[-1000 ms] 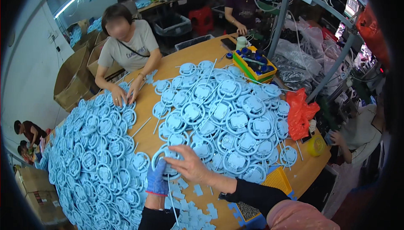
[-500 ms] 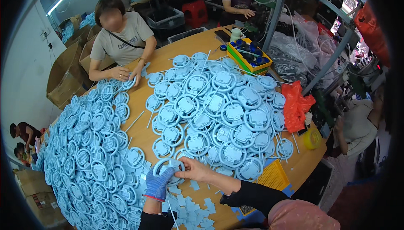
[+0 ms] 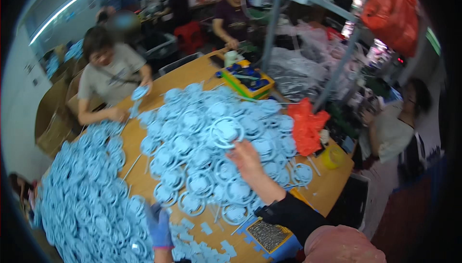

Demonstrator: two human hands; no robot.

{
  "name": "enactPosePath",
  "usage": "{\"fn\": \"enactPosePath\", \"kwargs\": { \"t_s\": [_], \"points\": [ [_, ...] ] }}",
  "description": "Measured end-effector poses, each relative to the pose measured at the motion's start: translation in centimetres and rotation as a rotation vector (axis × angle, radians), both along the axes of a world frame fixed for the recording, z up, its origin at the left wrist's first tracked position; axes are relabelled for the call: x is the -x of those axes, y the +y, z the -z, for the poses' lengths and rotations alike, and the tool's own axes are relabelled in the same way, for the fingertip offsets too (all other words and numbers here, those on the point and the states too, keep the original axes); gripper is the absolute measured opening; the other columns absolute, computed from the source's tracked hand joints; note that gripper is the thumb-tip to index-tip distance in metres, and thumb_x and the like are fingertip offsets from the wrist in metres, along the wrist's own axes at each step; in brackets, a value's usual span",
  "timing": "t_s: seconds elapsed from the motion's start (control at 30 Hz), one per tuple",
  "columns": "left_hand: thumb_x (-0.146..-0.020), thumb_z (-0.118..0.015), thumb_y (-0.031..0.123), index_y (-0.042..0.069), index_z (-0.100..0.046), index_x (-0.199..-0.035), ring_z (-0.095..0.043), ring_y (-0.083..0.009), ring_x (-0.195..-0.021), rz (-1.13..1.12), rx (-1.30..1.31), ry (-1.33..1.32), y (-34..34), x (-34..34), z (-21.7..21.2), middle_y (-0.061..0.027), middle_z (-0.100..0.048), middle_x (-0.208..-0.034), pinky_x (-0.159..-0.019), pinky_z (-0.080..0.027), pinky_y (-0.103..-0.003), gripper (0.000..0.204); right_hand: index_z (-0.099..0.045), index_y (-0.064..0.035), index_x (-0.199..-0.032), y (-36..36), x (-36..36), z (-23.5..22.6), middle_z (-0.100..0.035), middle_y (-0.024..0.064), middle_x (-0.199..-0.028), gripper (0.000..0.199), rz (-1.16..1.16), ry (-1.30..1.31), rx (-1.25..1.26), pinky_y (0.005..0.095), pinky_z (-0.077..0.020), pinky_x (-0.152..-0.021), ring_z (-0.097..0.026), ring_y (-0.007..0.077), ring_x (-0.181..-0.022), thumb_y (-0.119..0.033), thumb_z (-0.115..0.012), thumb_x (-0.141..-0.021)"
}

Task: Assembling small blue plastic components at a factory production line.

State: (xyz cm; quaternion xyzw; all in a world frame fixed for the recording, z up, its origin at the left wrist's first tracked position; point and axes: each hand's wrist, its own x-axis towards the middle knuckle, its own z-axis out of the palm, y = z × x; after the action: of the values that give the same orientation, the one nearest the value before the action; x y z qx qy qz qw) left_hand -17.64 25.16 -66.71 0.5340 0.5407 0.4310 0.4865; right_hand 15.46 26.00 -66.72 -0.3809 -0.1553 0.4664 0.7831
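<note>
My bare right hand [image 3: 246, 161] reaches over the middle heap of light blue plastic parts [image 3: 199, 183]. Its fingertips are closed on the lower rim of one ring-shaped blue part [image 3: 227, 132] with a blocky centre, which lies over the top of that heap. My left hand [image 3: 158, 225], in a blue knitted glove, is low at the edge of the left heap of similar blue parts [image 3: 91, 191]. Its thumb and fingers look apart, next to a blue ring part, though motion blurs them. Small flat blue pieces [image 3: 207, 228] lie scattered to the right of the glove.
A yellow box [image 3: 246, 80] of dark blue items, a red plastic bag [image 3: 308, 126] and a yellow tape roll [image 3: 331, 157] are on the wooden table. A tray of small metal pieces [image 3: 269, 234] sits near my right forearm. Across the table, a person [image 3: 113, 70] handles a blue part.
My hands have parted: the right carried a ring-shaped part forward onto the middle heap, while the left moved to the left heap. The view has shifted, and the person opposite now raises a part.
</note>
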Motion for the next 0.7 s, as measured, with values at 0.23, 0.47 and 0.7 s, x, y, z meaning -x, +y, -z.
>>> {"fn": "enactPosePath", "kwargs": {
  "t_s": [0.23,0.47,0.7],
  "points": [
    [-0.095,-0.054,0.023,-0.001,-0.029,-0.144,-0.053,-0.0253,-0.111,0.044,0.143,0.304,-6.0,0.7,-0.9,-0.0182,-0.055,-0.124,-0.096,-0.041,-0.032,0.061,-0.059,-0.009,-0.113,-3.9,4.9,3.6,-0.058,0.0078,-0.115,0.027,-0.032,-0.824,0.092,0.0379,-0.0471,-0.09,-0.055,0.0236,-0.11,-0.015,-0.066,-0.087],
    [-0.09,-0.059,0.009,0.003,-0.033,-0.144,-0.055,-0.0188,-0.101,-0.085,0.149,0.068,-9.5,4.7,6.2,-0.0116,-0.056,-0.113,-0.091,-0.044,-0.031,0.061,-0.06,-0.016,-0.124,4.1,0.2,0.2,-0.036,0.0135,-0.147,0.06,-0.098,-2.201,0.313,0.0673,-0.0194,-0.105,-0.021,0.0388,-0.14,-0.038,-0.073,-0.07],
    [-0.088,-0.057,-0.001,0.004,-0.037,-0.143,-0.055,-0.0144,-0.097,-0.342,0.22,-0.046,-15.6,9.4,5.9,-0.0067,-0.057,-0.11,-0.089,-0.045,-0.028,0.059,-0.05,-0.0187,-0.135,7.0,-2.3,-1.3,-0.036,0.0152,-0.146,0.075,-0.355,-2.4,0.584,0.0647,-0.0057,-0.11,-0.018,0.0385,-0.141,-0.057,-0.068,-0.074]
  ]
}}
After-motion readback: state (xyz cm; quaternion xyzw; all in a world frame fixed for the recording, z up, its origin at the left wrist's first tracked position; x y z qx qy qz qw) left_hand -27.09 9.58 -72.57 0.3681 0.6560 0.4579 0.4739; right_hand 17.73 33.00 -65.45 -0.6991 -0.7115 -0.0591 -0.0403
